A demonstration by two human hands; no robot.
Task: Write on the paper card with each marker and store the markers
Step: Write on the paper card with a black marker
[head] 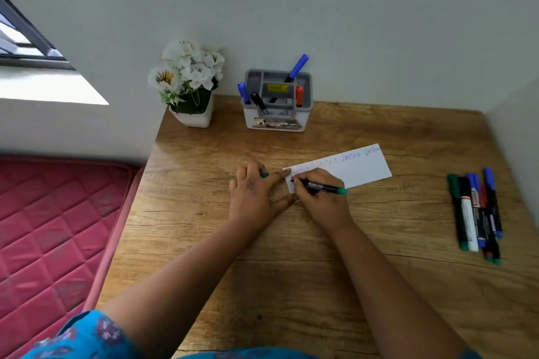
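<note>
A white paper card (361, 167) lies tilted on the wooden desk (291, 271), with handwriting along its top edge. My right hand (320, 201) grips a black marker with a green end (326, 188), its tip touching the card's left end. My left hand (253, 198) rests beside the card's left edge, fingertips pinning it, with a green cap (264, 175) held between the fingers. A pile of several markers (478, 213) lies at the desk's right. A grey-and-white organizer (277, 119) at the back holds blue, black and red markers.
A white pot of white artificial flowers (189, 87) stands at the back left of the desk, beside the organizer. A pink quilted mattress (52, 227) lies left of the desk. Walls close off the back and the right side.
</note>
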